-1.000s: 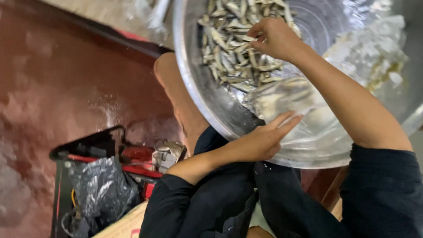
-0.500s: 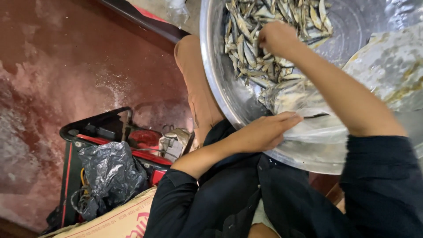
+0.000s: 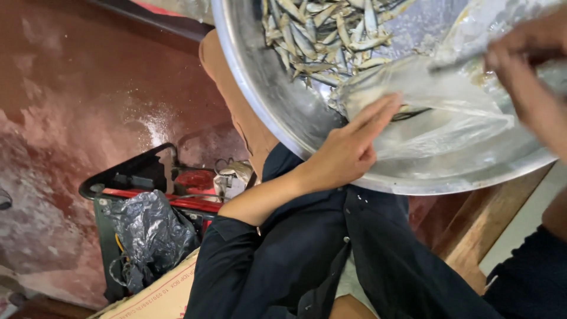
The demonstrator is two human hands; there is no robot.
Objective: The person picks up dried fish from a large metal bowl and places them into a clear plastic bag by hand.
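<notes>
Left hand (image 3: 348, 150): lies on the near rim of the bowl (image 3: 260, 100); fingers (image 3: 378, 115) stretched out flat, grasping nothing; fingertips press the edge of the bag (image 3: 437, 112).
Right hand (image 3: 522, 56): blurred, at the upper right over the bowl; fingers curled and pinching the top of the bag.
Bag: clear plastic, lying inside the bowl, right of the fish.
Fish (image 3: 325, 32): small, silvery, heaped in the far part of the bowl, just beside the bag's mouth.
Bowl: wide, metal, tilted toward the person's lap.
Floor (image 3: 77, 100): reddish, wet-looking.
Crate (image 3: 124, 189): lower left; black and red; holds crumpled black plastic (image 3: 150, 233).
</notes>
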